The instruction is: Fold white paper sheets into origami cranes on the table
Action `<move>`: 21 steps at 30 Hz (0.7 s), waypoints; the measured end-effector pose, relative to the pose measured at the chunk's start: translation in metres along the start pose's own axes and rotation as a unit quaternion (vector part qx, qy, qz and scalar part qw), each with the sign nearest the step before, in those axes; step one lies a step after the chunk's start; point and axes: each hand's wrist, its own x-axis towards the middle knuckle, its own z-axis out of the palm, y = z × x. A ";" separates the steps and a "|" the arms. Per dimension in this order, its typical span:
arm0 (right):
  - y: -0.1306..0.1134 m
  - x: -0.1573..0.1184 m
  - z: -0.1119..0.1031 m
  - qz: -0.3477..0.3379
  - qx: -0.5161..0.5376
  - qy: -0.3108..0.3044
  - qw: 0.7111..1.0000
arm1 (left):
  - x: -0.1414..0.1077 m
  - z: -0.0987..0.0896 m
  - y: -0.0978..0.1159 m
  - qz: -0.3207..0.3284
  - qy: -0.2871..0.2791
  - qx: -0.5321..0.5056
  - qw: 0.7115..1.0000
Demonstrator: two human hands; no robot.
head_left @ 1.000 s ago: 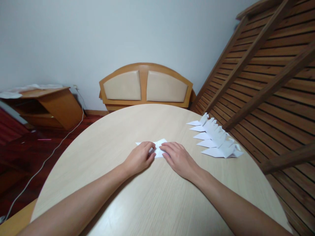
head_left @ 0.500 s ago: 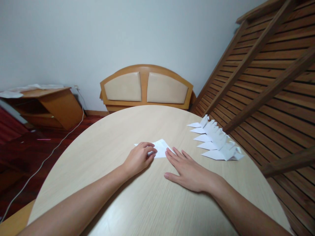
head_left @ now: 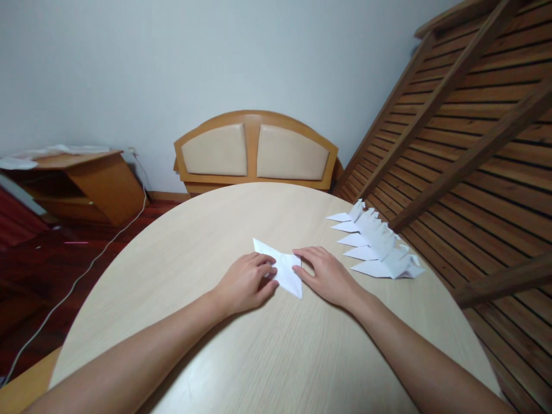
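Note:
A small folded sheet of white paper (head_left: 288, 276) lies on the round table in front of me, with pointed corners at its upper left and lower right. My left hand (head_left: 248, 280) is on its left side, fingers curled and closed on the paper, covering part of it. At the right edge, my right hand (head_left: 325, 275) holds the paper between thumb and fingertips, with a gap showing behind them. To the right stand several white folded paper figures (head_left: 375, 244) in a slanting row, their long points facing left.
The pale round table (head_left: 194, 356) fills the foreground. Behind it is a padded wooden headboard (head_left: 252, 152). A slatted wooden frame (head_left: 487, 144) leans along the right side. At left are a wooden desk (head_left: 99, 187) and a white cable (head_left: 90, 267) on the floor.
The folded paper has turned, its corners now pointing upper left and lower right. My right hand has gone from lying flat with fingers spread to gripping the paper's right edge.

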 end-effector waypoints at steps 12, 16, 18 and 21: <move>0.000 0.002 0.001 0.024 0.097 -0.027 0.995 | -0.002 0.002 0.000 -0.025 -0.014 0.001 1.000; 0.009 -0.001 0.000 -0.010 0.126 -0.050 0.991 | -0.003 0.003 0.000 -0.028 -0.011 0.001 1.000; 0.013 -0.002 0.000 -0.037 0.127 -0.060 0.989 | -0.003 0.003 0.001 -0.028 -0.007 0.005 1.000; 0.015 -0.003 0.000 -0.049 0.116 -0.062 0.990 | -0.003 0.002 0.002 -0.030 -0.013 0.015 0.999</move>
